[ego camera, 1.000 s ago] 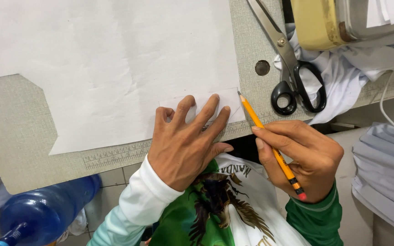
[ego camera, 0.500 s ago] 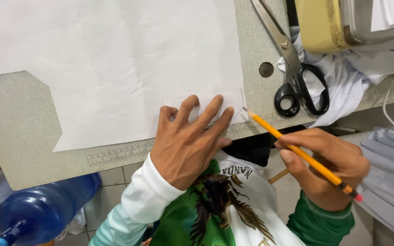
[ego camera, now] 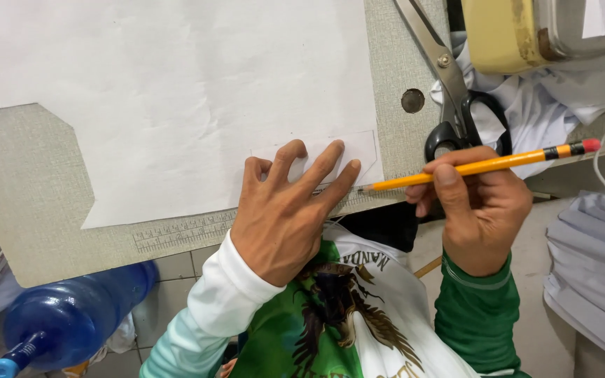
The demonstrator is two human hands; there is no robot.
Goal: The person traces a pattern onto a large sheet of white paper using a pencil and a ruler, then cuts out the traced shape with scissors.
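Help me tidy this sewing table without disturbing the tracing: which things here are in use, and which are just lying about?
In use:
left hand pressing a small paper template flat
large white paper sheet under it
right hand holding a yellow pencil, tip at the template's edge

Lying about:
black-handled scissors
blue water bottle
white fabric pile

Matt white paper (ego camera: 176, 91), glossy painted wooden pencil (ego camera: 484, 166), speckled tabletop (ego camera: 22, 189)
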